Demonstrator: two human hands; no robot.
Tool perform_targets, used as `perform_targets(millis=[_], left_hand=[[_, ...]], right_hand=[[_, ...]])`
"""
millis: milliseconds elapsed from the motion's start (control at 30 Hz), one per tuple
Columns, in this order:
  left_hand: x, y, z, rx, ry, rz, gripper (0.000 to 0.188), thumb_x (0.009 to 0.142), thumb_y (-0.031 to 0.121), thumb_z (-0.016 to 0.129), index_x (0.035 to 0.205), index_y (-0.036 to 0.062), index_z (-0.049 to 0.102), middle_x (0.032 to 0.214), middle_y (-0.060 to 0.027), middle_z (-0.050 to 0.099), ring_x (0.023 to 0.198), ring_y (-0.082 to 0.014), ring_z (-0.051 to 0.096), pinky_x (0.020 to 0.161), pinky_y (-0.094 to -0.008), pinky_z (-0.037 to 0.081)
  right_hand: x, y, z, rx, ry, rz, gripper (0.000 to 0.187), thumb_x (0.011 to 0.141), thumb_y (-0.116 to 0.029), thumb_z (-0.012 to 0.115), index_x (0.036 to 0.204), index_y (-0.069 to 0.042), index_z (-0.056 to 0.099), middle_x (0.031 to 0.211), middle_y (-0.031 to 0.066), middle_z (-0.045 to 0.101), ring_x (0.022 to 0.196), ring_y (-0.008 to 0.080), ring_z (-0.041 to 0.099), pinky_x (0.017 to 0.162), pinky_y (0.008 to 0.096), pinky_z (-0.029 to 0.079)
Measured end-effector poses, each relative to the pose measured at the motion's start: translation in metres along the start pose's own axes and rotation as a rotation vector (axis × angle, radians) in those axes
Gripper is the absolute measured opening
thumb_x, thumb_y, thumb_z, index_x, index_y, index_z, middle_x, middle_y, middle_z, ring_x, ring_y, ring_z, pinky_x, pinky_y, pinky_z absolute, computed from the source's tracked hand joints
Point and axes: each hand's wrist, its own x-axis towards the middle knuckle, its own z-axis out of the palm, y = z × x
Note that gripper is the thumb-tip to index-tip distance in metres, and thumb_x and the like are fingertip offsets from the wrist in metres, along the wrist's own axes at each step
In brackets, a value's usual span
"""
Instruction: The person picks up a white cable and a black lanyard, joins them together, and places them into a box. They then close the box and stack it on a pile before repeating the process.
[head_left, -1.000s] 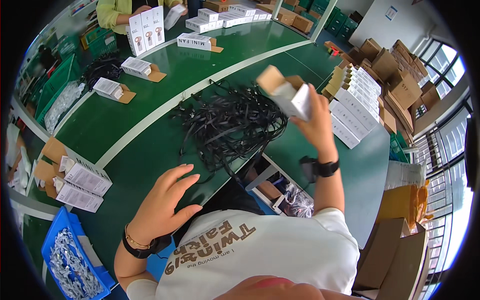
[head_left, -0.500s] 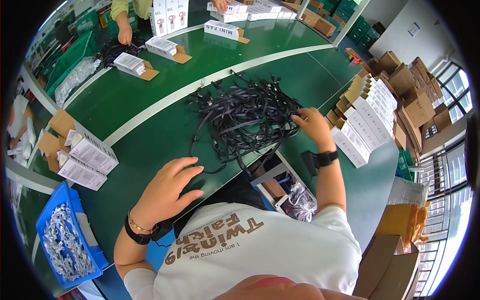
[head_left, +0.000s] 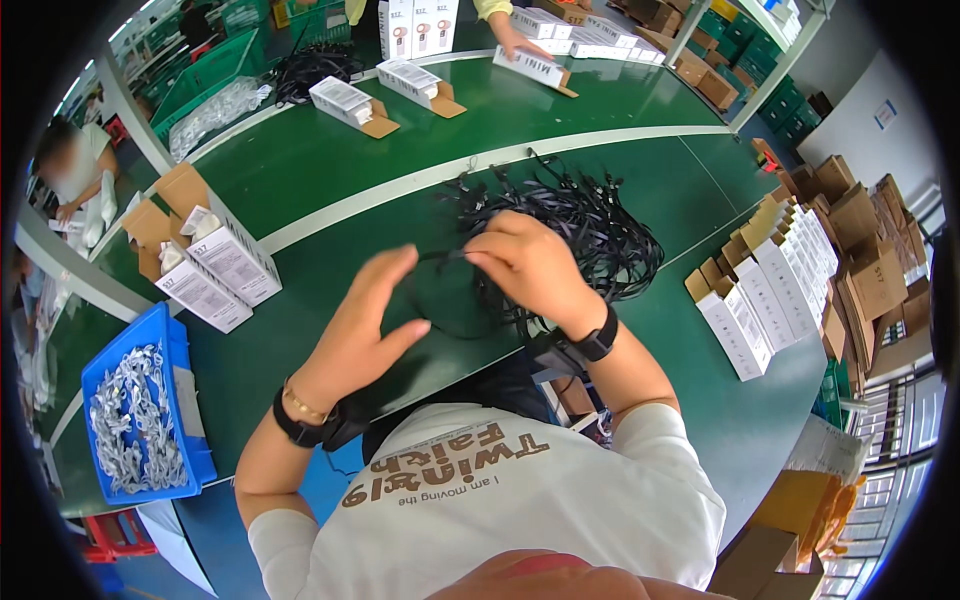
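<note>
A tangled pile of black lanyards lies on the green table in front of me. My right hand is at the pile's near left side, thumb and fingers pinched on one black lanyard. That lanyard stretches leftward in a loose loop toward my left hand. My left hand is open, thumb apart from the fingers, beside the loop; its fingertips are slightly blurred.
Two open white boxes stand at left, above a blue bin of bundled grey-white cables. A row of open white boxes stands at right. Across the table, a co-worker's hand touches a white box.
My right hand has moved left from the pile's right side and now pinches a lanyard. My left hand has risen slightly toward it. The view has shifted, and the co-worker's hand reached a box.
</note>
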Motion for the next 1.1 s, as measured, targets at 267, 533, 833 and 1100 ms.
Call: perform_targets(millis=[267, 533, 833, 1100], left_hand=[[0.032, -0.017, 0.013, -0.651, 0.170, 0.069, 0.043, 0.084, 0.007, 0.060, 0.126, 0.0005, 0.049, 0.121, -0.0110, 0.053, 0.109, -0.0217, 0.053, 0.094, -0.0336, 0.042], [-0.001, -0.026, -0.042, -0.723, 0.091, -0.130, 0.028, 0.085, -0.001, 0.047, 0.109, -0.0018, 0.059, 0.080, -0.0063, 0.061, 0.068, -0.0131, 0.058, 0.066, -0.0240, 0.046], [-0.022, -0.007, -0.085, -0.790, 0.686, 0.171, 0.021, 0.095, 0.008, 0.043, 0.108, -0.0017, 0.056, 0.068, -0.0014, 0.050, 0.054, -0.0070, 0.040, 0.052, -0.0206, 0.032], [0.020, 0.083, -0.060, -1.084, 1.300, -0.341, 0.025, 0.100, 0.021, 0.039, 0.110, 0.0003, 0.050, 0.063, 0.0027, 0.037, 0.051, -0.0071, 0.033, 0.053, -0.0223, 0.032]], right_hand=[[0.039, -0.072, -0.001, 0.609, -0.027, -0.240, 0.011, 0.085, -0.009, 0.061, 0.091, -0.002, 0.055, 0.089, 0.0119, 0.059, 0.078, 0.0274, 0.058, 0.073, 0.0380, 0.046], [0.017, -0.062, -0.039, 1.783, -0.148, 0.186, 0.020, 0.096, -0.019, 0.049, 0.093, -0.001, 0.056, 0.093, 0.0144, 0.064, 0.064, 0.0109, 0.054, 0.058, 0.0262, 0.045], [0.020, -0.055, 0.003, 0.898, -0.274, 0.142, 0.017, 0.096, -0.015, 0.048, 0.090, -0.002, 0.059, 0.076, 0.0048, 0.059, 0.060, 0.0131, 0.055, 0.057, 0.0267, 0.044], [0.026, -0.036, 0.072, 0.276, 0.161, -0.153, 0.012, 0.093, -0.011, 0.051, 0.091, -0.001, 0.058, 0.080, 0.0108, 0.060, 0.073, 0.0279, 0.059, 0.069, 0.0369, 0.046]])
